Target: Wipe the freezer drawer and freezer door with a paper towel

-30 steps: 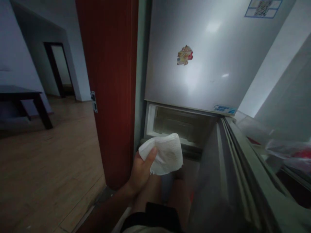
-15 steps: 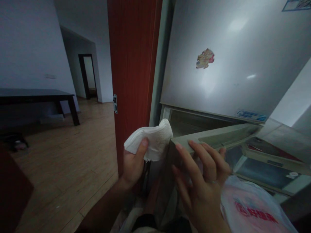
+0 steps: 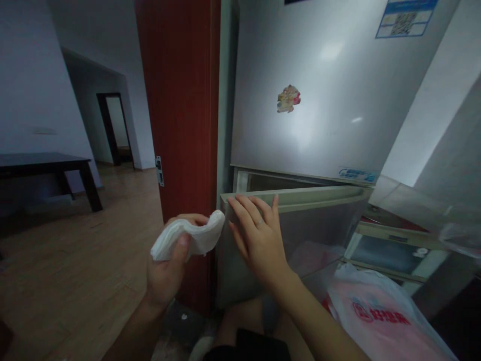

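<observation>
My left hand is closed on a folded white paper tissue, the thumb pressed on top. It is left of the refrigerator's lower door, which stands ajar below the shut upper door. My right hand rests on the lower door near its free upper corner. Its fingers are stretched out and lie against the top edge and face, wrapped around nothing. Only a narrow dark strip of the compartment shows behind the door.
A reddish-brown door stands left of the refrigerator. At lower right is a white plastic bag with red lettering, below a cabinet with glass panels. A dark table is across the wooden floor to the left.
The lower refrigerator door has swung further toward its frame, with my right hand on it. The tissue in my left hand has moved away from the door's edge. The view has turned right.
</observation>
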Demonstrator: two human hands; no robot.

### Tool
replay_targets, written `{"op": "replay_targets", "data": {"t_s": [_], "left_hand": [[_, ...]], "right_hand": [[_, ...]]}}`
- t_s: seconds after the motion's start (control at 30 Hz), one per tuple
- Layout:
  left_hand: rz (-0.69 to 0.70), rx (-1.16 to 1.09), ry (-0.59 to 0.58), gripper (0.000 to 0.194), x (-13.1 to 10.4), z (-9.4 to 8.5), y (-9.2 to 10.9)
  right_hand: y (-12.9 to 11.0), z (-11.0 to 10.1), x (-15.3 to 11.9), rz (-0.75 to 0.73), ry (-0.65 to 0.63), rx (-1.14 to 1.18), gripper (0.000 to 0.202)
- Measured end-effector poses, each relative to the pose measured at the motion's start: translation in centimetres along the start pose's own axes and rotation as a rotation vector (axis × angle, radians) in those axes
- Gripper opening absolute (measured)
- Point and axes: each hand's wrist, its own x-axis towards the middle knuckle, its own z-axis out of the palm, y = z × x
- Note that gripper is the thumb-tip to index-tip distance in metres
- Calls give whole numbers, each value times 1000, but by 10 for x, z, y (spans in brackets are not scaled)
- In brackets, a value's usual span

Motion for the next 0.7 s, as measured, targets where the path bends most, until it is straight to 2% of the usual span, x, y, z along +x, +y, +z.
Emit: {"op": "replay_targets", "data": {"t_s": [0.13, 0.27, 0.4, 0.5, 0.7], "left_hand": [[42, 98, -241, 37, 7, 14, -3], [75, 222, -348, 39, 9, 24, -16], [156, 352, -385, 31, 15, 32, -40], [233, 439, -364, 24, 23, 43, -64], [309, 516, -345, 23, 39, 77, -114]], "right_hand": [[22, 4, 4, -40, -77, 2, 43], [58, 5, -8, 27, -82, -55, 46], [106, 4, -37, 107, -45, -168, 49], [144, 5, -64, 166, -36, -271, 52], [204, 18, -118, 288, -139, -481, 52]]}}
